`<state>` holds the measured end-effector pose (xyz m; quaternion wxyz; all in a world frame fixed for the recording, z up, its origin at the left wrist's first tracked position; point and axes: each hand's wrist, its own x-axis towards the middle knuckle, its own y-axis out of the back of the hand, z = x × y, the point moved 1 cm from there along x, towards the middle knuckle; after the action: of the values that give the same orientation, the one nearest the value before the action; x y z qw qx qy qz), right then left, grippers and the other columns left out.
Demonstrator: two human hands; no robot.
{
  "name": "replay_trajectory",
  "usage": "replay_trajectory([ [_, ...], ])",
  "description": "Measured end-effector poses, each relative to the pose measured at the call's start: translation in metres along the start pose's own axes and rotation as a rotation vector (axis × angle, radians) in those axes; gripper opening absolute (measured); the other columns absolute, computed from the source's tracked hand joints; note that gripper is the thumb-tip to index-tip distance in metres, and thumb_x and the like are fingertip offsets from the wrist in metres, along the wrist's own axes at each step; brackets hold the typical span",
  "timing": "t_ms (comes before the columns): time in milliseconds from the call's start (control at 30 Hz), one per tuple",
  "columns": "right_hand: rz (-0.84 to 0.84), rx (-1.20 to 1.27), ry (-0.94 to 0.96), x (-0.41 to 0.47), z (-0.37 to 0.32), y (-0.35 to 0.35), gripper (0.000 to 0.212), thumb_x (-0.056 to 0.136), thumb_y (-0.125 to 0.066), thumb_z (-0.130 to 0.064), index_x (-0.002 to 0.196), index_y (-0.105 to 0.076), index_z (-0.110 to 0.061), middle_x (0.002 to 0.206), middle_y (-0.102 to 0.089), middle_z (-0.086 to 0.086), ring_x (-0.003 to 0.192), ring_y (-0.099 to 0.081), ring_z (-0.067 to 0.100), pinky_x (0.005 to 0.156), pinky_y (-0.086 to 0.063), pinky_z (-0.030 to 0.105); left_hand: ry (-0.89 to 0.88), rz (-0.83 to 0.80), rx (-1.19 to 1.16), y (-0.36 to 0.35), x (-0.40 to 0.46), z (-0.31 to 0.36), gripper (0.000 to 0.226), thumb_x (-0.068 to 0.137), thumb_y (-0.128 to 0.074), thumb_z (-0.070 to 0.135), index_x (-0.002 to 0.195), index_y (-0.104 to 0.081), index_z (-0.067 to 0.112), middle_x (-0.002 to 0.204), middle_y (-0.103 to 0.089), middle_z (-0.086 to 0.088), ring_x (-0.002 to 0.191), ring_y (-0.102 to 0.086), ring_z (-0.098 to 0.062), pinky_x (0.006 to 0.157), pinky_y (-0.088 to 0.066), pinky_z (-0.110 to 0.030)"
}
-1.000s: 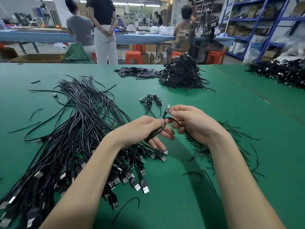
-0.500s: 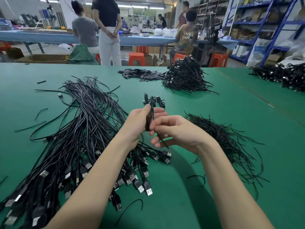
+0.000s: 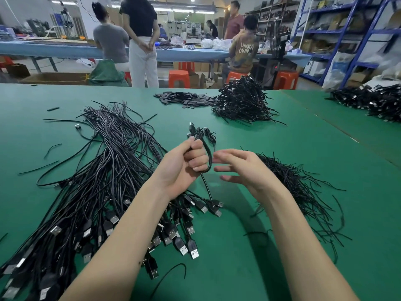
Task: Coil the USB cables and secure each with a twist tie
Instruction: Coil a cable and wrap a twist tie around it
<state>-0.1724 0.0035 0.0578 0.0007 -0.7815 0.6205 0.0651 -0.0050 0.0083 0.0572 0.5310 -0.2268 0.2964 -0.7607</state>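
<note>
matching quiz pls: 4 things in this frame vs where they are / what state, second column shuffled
Things:
1. left hand
2. right hand
3. twist tie pile
4. loose USB cable bundle

Places or states:
A. spread over the green table to the left of the arms
B. fingers relaxed, holding nothing
C. grips a coiled cable
D. on the table just right of the right wrist

Pairs: 1-C, 2-B, 3-D, 4-A
</note>
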Motion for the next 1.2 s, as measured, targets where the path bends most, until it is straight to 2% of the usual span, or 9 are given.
replay_trajectory([
  [67,-0.018,0.071,0.046,-0.001,-0.003,-0.001,0.014,0.094,-0.071,-0.026,0.105,-0.076,-0.018,0.093,-0.077,-0.004,0.079,-0.069,0.010,0.062,-0.053,0.020,0.056,-0.054,0.023,-0.001,-0.002,-0.002,0.039,0.109,-0.030,0.030,0.074,-0.041,0.019,0.058,-0.022,0.009,0.048,-0.026,-0.007,0.047,-0.030,-0.020],
  [200,0.237,-0.182,0.187,0.001,-0.001,-0.006,0.005,0.087,-0.078,-0.022,0.087,-0.078,-0.027,0.067,-0.070,-0.011,0.060,-0.055,0.004,0.059,-0.046,0.021,0.009,0.052,0.291,-0.004,0.004,-0.009,0.036,0.110,-0.030,0.028,0.079,-0.044,0.016,0.058,-0.024,0.008,0.055,-0.036,-0.012,0.058,-0.036,-0.023],
  [367,0.329,-0.026,0.245,0.002,-0.003,-0.012,0.008,0.088,-0.076,-0.014,0.094,-0.082,-0.015,0.072,-0.076,0.000,0.057,-0.061,0.003,0.054,-0.052,0.019,-0.182,0.238,1.004,-0.004,0.005,-0.012,0.024,0.107,-0.035,0.025,0.092,-0.053,0.017,0.069,-0.054,0.007,0.072,-0.053,-0.010,0.078,-0.042,-0.029],
  [467,0.318,-0.009,0.236,0.003,0.000,-0.016,0.008,0.089,-0.075,-0.011,0.093,-0.082,-0.014,0.077,-0.078,0.006,0.055,-0.062,0.006,0.066,-0.061,0.030,-0.209,0.298,1.282,-0.007,0.004,-0.016,0.025,0.107,-0.031,0.025,0.102,-0.054,0.018,0.086,-0.062,0.002,0.082,-0.062,-0.017,0.073,-0.048,-0.033],
  [600,0.329,0.063,0.228,0.003,0.003,-0.022,0.015,0.090,-0.073,-0.007,0.085,-0.079,-0.019,0.073,-0.077,0.001,0.051,-0.061,0.008,0.064,-0.057,0.023,-0.312,0.455,1.480,-0.013,0.006,-0.024,0.019,0.106,-0.035,0.017,0.101,-0.050,0.007,0.098,-0.062,-0.009,0.081,-0.054,-0.023,0.061,-0.031,-0.026],
  [833,0.291,0.142,0.218,0.001,0.003,-0.022,0.018,0.089,-0.075,-0.007,0.080,-0.081,-0.021,0.075,-0.077,0.008,0.060,-0.065,0.011,0.068,-0.059,0.027,-0.216,0.289,1.287,-0.011,0.000,-0.024,0.024,0.108,-0.031,0.023,0.110,-0.047,0.005,0.098,-0.067,-0.017,0.074,-0.071,-0.026,0.070,-0.059,-0.042],
  [967,0.221,0.132,0.212,0.000,-0.003,-0.014,0.008,0.081,-0.083,-0.020,0.088,-0.082,-0.022,0.083,-0.079,0.007,0.070,-0.072,0.014,0.078,-0.062,0.032,-0.291,0.293,1.424,-0.009,0.003,-0.029,0.018,0.106,-0.033,0.017,0.111,-0.046,0.005,0.091,-0.066,-0.016,0.072,-0.061,-0.029,0.061,-0.048,-0.036],
  [1067,0.278,-0.028,0.214,0.000,-0.003,-0.014,0.025,0.073,-0.089,-0.038,0.095,-0.078,-0.033,0.092,-0.079,0.000,0.084,-0.074,0.016,0.083,-0.058,0.032,-0.283,0.240,1.511,-0.008,0.005,-0.033,0.019,0.103,-0.033,0.010,0.114,-0.048,0.011,0.088,-0.065,-0.006,0.076,-0.065,-0.022,0.064,-0.053,-0.026],
  [1200,0.391,-0.016,0.208,-0.004,-0.006,-0.011,0.010,0.074,-0.089,-0.028,0.071,-0.080,-0.028,0.073,-0.077,-0.003,0.059,-0.067,0.007,0.070,-0.058,0.030,-0.329,0.147,1.563,-0.010,0.006,-0.038,0.009,0.105,-0.032,0.012,0.107,-0.032,0.022,0.071,-0.054,0.001,0.060,-0.054,-0.016,0.048,-0.034,-0.023],
])
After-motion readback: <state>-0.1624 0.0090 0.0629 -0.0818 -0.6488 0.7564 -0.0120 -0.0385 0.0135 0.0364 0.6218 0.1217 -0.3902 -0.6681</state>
